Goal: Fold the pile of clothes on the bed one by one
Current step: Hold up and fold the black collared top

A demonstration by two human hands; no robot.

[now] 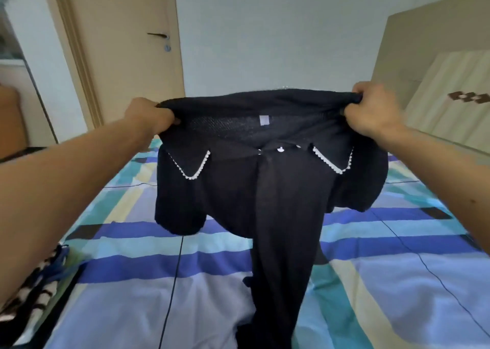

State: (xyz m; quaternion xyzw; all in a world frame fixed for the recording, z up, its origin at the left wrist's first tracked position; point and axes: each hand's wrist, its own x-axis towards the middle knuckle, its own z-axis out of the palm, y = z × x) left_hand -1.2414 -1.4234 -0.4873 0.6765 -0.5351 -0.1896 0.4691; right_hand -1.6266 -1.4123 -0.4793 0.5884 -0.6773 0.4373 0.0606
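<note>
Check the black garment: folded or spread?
Spread, unfolded: black garment hangs from left hand and right hand, lower end trailing onto the bed.

The black garment (265, 189) hides much of the striped bed (132, 282) and runs off the bottom edge. A black-and-white cloth (34, 293) at lower left is cut off and blurred. Fingertips of both hands are buried in fabric.

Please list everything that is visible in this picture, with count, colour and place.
black garment: one, black with white bead trim on the collar, held up over the bed, lower end on the sheet
bed sheet: one, blue, teal, cream and white checks, below
striped clothes: count unclear, black, white and blue, lower left
door: one, beige, shut, back left
headboard: one, beige, right
left hand: grips the garment's left shoulder
right hand: grips the garment's right shoulder
</note>
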